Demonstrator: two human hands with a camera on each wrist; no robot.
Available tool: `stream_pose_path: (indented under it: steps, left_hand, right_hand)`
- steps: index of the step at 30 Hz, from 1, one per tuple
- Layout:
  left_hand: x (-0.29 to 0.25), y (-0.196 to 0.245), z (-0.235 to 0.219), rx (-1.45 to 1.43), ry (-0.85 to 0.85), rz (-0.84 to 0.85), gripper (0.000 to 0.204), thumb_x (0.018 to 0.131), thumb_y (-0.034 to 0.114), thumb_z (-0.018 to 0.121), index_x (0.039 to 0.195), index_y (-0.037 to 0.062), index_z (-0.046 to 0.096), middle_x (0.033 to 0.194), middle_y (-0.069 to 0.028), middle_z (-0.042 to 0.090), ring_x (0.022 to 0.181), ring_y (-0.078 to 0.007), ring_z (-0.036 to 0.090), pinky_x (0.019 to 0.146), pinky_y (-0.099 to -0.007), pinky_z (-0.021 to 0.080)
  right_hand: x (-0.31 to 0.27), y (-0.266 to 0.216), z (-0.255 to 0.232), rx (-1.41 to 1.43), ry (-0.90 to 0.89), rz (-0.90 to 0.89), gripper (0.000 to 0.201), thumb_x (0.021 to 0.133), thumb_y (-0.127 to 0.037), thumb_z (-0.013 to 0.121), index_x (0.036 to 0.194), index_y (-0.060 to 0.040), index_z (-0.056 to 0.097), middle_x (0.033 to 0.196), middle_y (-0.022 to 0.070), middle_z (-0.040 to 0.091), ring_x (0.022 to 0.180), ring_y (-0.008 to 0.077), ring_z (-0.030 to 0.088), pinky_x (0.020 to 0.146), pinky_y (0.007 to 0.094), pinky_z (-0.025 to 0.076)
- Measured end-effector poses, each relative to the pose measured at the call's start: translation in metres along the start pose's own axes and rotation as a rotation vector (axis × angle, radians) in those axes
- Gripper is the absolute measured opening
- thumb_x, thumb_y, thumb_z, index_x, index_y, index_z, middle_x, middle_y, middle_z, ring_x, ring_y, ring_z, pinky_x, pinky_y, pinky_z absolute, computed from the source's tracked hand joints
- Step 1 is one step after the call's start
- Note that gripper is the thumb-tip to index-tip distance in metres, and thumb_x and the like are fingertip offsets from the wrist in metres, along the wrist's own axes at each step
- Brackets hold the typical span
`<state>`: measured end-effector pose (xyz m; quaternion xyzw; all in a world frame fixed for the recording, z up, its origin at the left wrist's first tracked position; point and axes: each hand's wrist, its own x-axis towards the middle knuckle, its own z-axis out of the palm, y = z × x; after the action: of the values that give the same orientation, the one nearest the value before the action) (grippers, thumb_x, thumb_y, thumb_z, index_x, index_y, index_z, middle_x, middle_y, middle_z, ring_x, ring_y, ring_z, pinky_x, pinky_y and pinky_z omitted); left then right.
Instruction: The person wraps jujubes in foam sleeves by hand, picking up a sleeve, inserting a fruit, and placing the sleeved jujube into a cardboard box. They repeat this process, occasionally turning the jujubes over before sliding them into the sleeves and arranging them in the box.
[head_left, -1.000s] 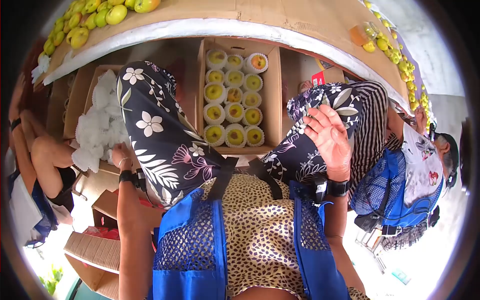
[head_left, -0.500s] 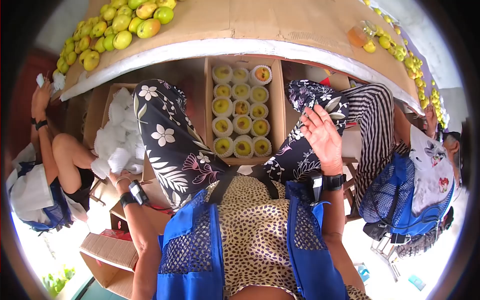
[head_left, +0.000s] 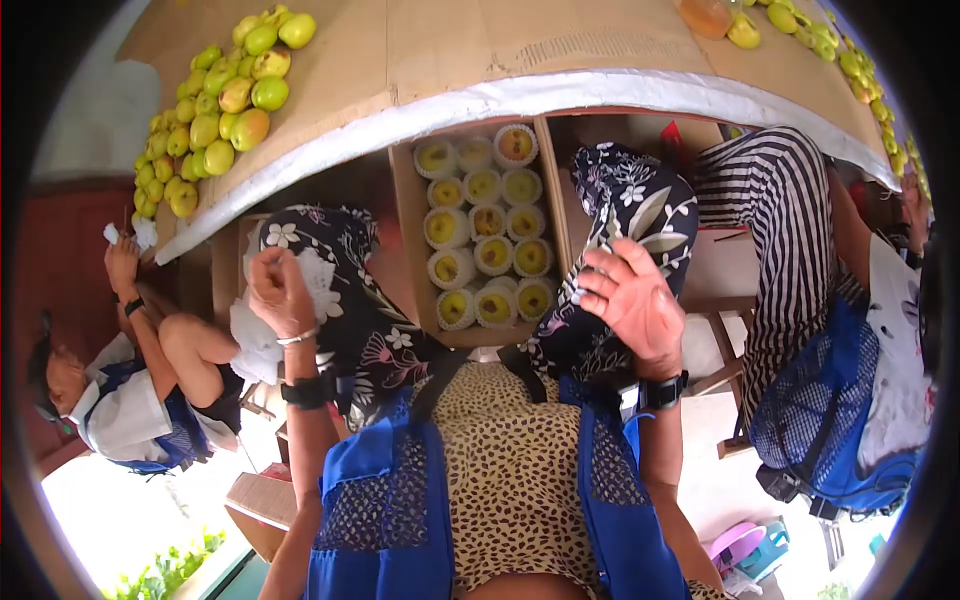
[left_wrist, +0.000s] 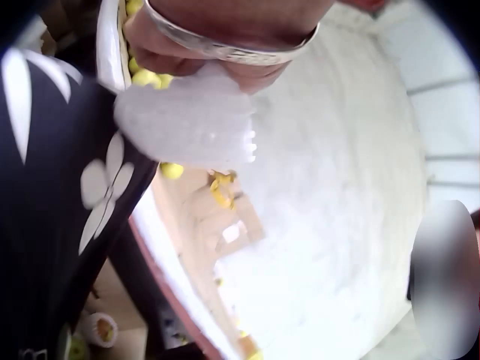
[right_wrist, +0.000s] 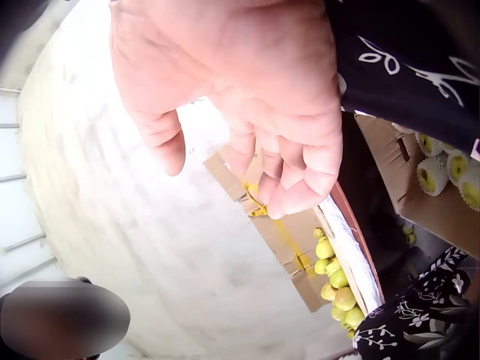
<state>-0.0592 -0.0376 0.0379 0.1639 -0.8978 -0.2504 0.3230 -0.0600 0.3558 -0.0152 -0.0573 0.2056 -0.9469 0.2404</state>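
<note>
My left hand [head_left: 280, 295] is raised over my left thigh and pinches a white foam fruit net [left_wrist: 187, 124], its scalloped open end showing in the left wrist view. My right hand [head_left: 635, 305] is held above my right knee, palm up, fingers loosely bent, with nothing in it. Between my legs stands a cardboard box [head_left: 556, 190] holding rows of yellow-green apples [head_left: 493, 254], each sitting in a white foam net. More foam nets [head_left: 255, 340] lie beside my left leg, partly hidden by my hand.
Ahead is a cardboard-covered table [head_left: 440, 60] with a white edge. A heap of apples [head_left: 205, 130] lies on its left, more apples [head_left: 860, 75] on its right. People sit on both sides, one in striped trousers [head_left: 770, 210]. A brown carton [head_left: 262, 500] stands low at left.
My left hand has come up from the pile of foam nets, bringing one net up over my thigh. My right hand stays raised, its fingers slightly more bent. The head view has shifted.
</note>
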Motion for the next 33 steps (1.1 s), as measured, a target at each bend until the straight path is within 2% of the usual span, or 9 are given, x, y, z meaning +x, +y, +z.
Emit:
stream_pose_path:
  steps: [2,11,16,20,24,28,29,32,33]
  left_hand:
    - [-0.002,0.003,0.006,-0.005,-0.113,0.007,0.004,0.078,0.009,0.061,0.078,0.0047,0.059,0.052,0.0028,0.043,0.049,-0.0053,0.035,0.046,-0.0222,0.031]
    - [0.007,-0.025,-0.008,-0.450,0.127,-0.241,0.009,0.081,0.008,0.058,0.077,0.0007,0.060,0.067,0.0058,0.050,0.060,-0.0016,0.037,0.053,-0.0163,0.028]
    - [0.003,-0.052,-0.024,-0.495,0.150,-0.284,0.005,0.082,0.005,0.057,0.078,0.0033,0.059,0.078,0.0022,0.055,0.067,-0.0046,0.045,0.062,-0.0178,0.037]
    - [0.000,-0.063,-0.031,-0.618,0.131,-0.424,0.006,0.083,0.004,0.055,0.079,0.0029,0.059,0.074,0.0034,0.053,0.068,-0.0043,0.044,0.065,-0.0182,0.036]
    - [-0.003,-0.057,-0.030,-0.602,0.123,-0.405,0.006,0.084,0.005,0.054,0.080,0.0024,0.059,0.074,0.0040,0.053,0.067,-0.0034,0.043,0.064,-0.0173,0.034]
    - [-0.001,-0.054,-0.032,-0.629,0.132,-0.439,0.006,0.084,0.006,0.055,0.081,0.0017,0.059,0.073,0.0041,0.053,0.067,-0.0032,0.042,0.063,-0.0165,0.033]
    - [-0.003,-0.053,-0.032,-0.631,0.131,-0.438,0.006,0.084,0.006,0.055,0.081,0.0016,0.059,0.073,0.0041,0.053,0.067,-0.0032,0.042,0.063,-0.0163,0.033]
    - [-0.010,-0.055,-0.033,-0.639,0.133,-0.430,0.006,0.083,0.005,0.055,0.081,0.0010,0.059,0.073,0.0036,0.054,0.067,-0.0028,0.044,0.062,-0.0161,0.034]
    - [-0.012,-0.053,-0.032,-0.636,0.131,-0.419,0.006,0.084,0.005,0.055,0.081,0.0009,0.059,0.073,0.0034,0.055,0.067,-0.0028,0.044,0.062,-0.0162,0.035]
  right_hand:
    - [-0.006,-0.001,0.000,0.019,-0.005,0.013,0.066,0.082,-0.034,0.058,0.132,-0.0024,0.030,0.130,0.0231,0.040,0.114,0.0344,0.047,0.092,0.0415,0.040]
    - [0.005,0.004,0.008,0.135,-0.088,0.206,0.065,0.077,-0.034,0.063,0.127,-0.0030,0.035,0.128,0.0232,0.042,0.113,0.0352,0.048,0.090,0.0415,0.040]
    - [0.015,0.007,0.030,0.100,-0.058,0.311,0.065,0.076,-0.034,0.064,0.126,-0.0033,0.037,0.126,0.0227,0.044,0.111,0.0334,0.049,0.088,0.0390,0.041]
    - [0.020,0.003,0.036,0.054,-0.047,0.400,0.060,0.078,-0.033,0.061,0.126,-0.0051,0.038,0.126,0.0190,0.045,0.112,0.0289,0.049,0.089,0.0331,0.038]
    - [0.022,0.005,0.039,0.042,-0.073,0.442,0.052,0.083,-0.028,0.058,0.126,-0.0058,0.039,0.126,0.0179,0.045,0.111,0.0270,0.049,0.088,0.0312,0.038]
    - [0.027,0.006,0.050,-0.086,0.021,0.505,0.043,0.082,-0.022,0.057,0.119,-0.0043,0.043,0.111,0.0161,0.054,0.103,0.0256,0.053,0.086,0.0344,0.041]
    - [0.031,0.010,0.053,-0.239,0.053,0.507,0.022,0.084,-0.012,0.056,0.104,-0.0046,0.051,0.090,0.0070,0.058,0.086,0.0146,0.055,0.077,0.0277,0.044]
    - [0.047,0.018,0.061,-0.722,-0.008,0.660,0.009,0.084,-0.011,0.058,0.090,-0.0041,0.056,0.075,-0.0001,0.057,0.069,0.0070,0.052,0.063,0.0214,0.042]
    - [0.055,0.024,0.072,-0.832,-0.067,0.588,0.010,0.082,-0.010,0.061,0.078,-0.0033,0.055,0.068,-0.0026,0.055,0.060,0.0049,0.049,0.054,0.0211,0.040]
